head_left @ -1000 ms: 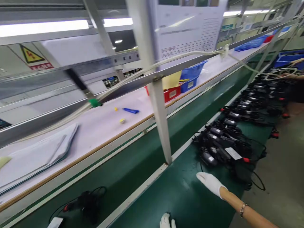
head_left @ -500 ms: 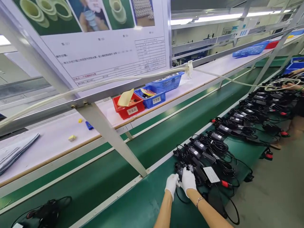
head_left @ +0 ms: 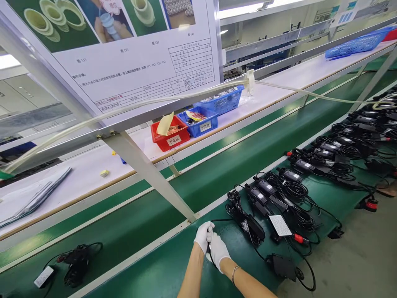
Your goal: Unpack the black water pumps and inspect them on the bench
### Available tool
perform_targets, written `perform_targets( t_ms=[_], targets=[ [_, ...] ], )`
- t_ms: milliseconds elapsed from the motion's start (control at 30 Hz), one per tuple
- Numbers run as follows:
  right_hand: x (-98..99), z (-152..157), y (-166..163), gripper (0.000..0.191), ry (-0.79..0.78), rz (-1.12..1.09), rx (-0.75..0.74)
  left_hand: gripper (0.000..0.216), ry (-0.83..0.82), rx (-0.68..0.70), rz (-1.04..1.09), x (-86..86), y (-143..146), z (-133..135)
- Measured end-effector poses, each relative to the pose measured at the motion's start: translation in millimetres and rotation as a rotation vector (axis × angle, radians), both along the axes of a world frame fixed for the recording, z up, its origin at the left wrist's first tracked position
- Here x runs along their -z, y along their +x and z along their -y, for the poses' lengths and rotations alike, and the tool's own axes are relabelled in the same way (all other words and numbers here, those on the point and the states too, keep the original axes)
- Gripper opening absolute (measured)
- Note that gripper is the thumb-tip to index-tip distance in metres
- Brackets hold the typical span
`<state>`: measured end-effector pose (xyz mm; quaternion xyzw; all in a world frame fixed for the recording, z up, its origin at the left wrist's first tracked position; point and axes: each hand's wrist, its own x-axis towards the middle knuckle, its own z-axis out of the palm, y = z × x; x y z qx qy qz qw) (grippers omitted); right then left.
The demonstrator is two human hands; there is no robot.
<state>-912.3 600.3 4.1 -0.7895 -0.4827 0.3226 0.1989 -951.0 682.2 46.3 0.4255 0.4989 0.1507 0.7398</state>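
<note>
Black cable (head_left: 222, 219) is held between the person's left hand (head_left: 203, 236) and right hand (head_left: 218, 251), over a bare stretch of the green table (head_left: 161, 269), and runs from their fingertips to a coiled black bundle (head_left: 252, 227) lying just beyond. Half a second ago both hands were at the near end of the crowded row of black devices (head_left: 288, 200), pressed in among the parts; now they have come away from it, towards the person, and the cable stretches across the gap they have left. The bundle has come into plain sight too, with its coil, its long black block and a clear wrap all showing. That change suggests one device is being singled out of the row for handling, its lead drawn clear of the neighbours, and that the work on it is at an early stage. Both hands wear white gloves and are curled closed, fingertips meeting: the left pinches the cable where it leaves towards the bundle, while the right is folded around it from below, with a loop of the same cable hanging along its palm side. Whatever else sits inside the fingers is hidden, so I cannot tell whether a part is enclosed there.
</note>
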Motion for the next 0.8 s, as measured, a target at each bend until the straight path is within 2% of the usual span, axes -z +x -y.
perform_targets(
  t_ms=[33, 100, 167, 233, 367, 467, 533, 667, 800],
  targets=[
    [-5.1, -2.8, -0.2, 0.048, -0.010, 0.007, -0.009, 0.040, 0.015, -0.011, -0.032, 2.3, -8.7, -4.0],
    [-15.1, 4.3, 12.0, 0.038, -0.004, 0.033, -0.010, 0.039, 0.047, -0.021, -0.093, 5.8, -23.8, -11.5],
    [-21.0, 29.4, 36.1, 0.031, 0.037, 0.082, 0.027, 0.038, 0.076, -0.010, -0.137, 8.3, -33.8, -17.3],
    [-19.6, 66.3, 62.5, 0.041, 0.052, 0.163, 0.131, 0.038, 0.093, 0.020, -0.151, 9.9, -37.0, -21.4],
    [1.2, 129.0, 93.5, 0.044, -0.072, 0.209, 0.300, 0.039, 0.124, 0.064, -0.094, 5.7, -23.5, -27.8],
    [14.1, 140.9, 107.0, 0.036, -0.048, 0.110, 0.359, 0.040, 0.181, 0.092, 0.046, -7.1, -4.7, -26.2],
    [13.0, 138.2, 124.8, 0.034, 0.015, 0.023, 0.420, 0.047, 0.232, 0.120, 0.167, -18.7, 5.4, -21.1],
    [-14.3, 138.6, 181.3, 0.035, 0.162, -0.139, 0.513, 0.066, 0.334, 0.138, 0.324, -40.7, 6.2, -19.3],
    [-66.0, 159.7, 219.8, 0.050, 0.239, -0.289, 0.581, 0.064, 0.441, 0.109, 0.330, -53.1, -15.5, -37.8]
  ],
)
